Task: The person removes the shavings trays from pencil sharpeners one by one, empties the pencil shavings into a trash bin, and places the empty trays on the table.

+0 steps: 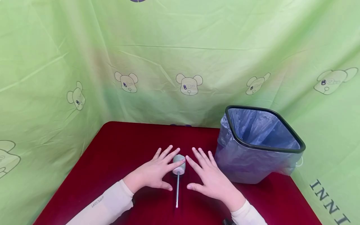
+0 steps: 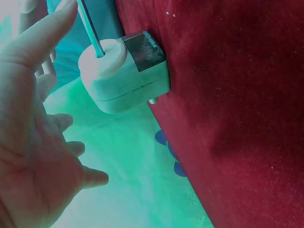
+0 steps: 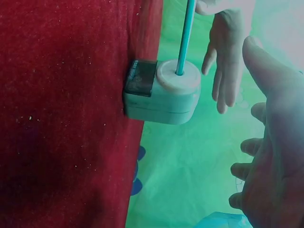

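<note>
A small pale pencil sharpener [image 1: 179, 169] with a dark window [image 2: 144, 50] on one side lies on the red tabletop. A long thin pencil [image 1: 177, 190] sticks out of its round hole toward the person. My left hand [image 1: 155, 172] hovers on the left, fingers spread, its index finger overlapping the sharpener in the head view. On the right, my right hand [image 1: 208, 177] has its fingers spread too, with its fingertips near the sharpener's side. Both wrist views show the hands apart from the sharpener [image 3: 161, 107], holding nothing.
At the right of the red table [image 1: 135, 137] stands a bin [image 1: 247, 168] with a black rim and a bluish plastic liner. A green curtain [image 1: 157, 59] printed with bear heads surrounds the table at the back and sides.
</note>
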`<state>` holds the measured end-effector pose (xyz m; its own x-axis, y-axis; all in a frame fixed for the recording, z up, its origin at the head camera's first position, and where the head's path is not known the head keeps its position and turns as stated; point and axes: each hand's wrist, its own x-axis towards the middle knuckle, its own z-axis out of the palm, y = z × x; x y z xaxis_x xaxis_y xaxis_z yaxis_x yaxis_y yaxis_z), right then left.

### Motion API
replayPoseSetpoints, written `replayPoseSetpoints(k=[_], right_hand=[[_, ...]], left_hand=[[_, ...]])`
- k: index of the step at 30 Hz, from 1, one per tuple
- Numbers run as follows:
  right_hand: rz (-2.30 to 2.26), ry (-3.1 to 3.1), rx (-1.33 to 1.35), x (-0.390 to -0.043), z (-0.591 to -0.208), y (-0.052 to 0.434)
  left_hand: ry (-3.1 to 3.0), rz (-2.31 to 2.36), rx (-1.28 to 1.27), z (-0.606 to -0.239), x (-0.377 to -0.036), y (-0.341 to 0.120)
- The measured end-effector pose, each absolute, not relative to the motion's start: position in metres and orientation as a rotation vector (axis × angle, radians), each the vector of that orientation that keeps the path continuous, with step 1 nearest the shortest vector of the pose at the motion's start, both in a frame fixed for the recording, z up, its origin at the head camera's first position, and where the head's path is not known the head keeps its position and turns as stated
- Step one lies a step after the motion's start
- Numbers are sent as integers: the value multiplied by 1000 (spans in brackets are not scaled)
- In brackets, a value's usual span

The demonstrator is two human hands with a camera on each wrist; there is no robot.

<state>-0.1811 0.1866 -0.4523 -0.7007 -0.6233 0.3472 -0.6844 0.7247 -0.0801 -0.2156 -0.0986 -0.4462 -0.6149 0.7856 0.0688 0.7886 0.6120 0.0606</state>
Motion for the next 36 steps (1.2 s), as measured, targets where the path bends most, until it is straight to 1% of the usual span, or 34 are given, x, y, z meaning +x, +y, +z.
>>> replayPoseSetpoints(k=[15, 24, 36], right_hand=[[303, -2599, 1010, -179, -452, 186], [307, -2564, 1009, -179, -456, 185], [330, -2630, 988, -177, -460, 183]], left_hand=[[-2726, -117, -1419, -443, -218, -97], [-2751, -101, -1411, -438, -217, -96], [-2729, -89, -1439, -440, -220, -94]])
